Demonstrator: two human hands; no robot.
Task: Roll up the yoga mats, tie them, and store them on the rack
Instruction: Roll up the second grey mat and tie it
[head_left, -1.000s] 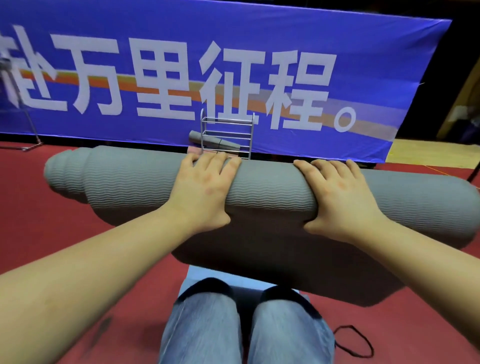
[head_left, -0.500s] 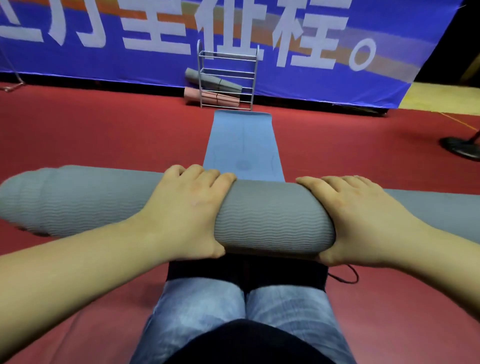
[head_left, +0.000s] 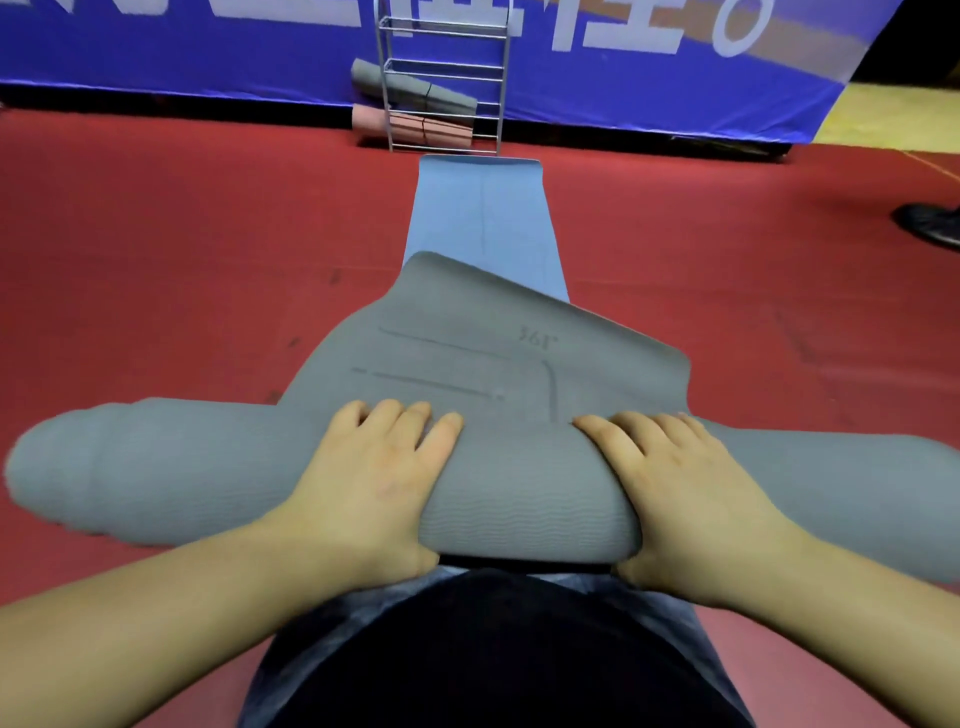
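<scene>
Grey mat nearly rolled; tying and racking not yet done

At 9 o'clock the grey mat (head_left: 156, 478) is a thick roll across the knees, its loose flap lying toward 12; the left hand (head_left: 363, 483) and right hand (head_left: 691, 488) each curl over the roll, gripping it. At 12, the blue mat (head_left: 483, 208) lies flat and unrolled on the red floor (head_left: 182, 249). Beyond it, the rack (head_left: 441, 83) already holds 2 tied mats.
</scene>
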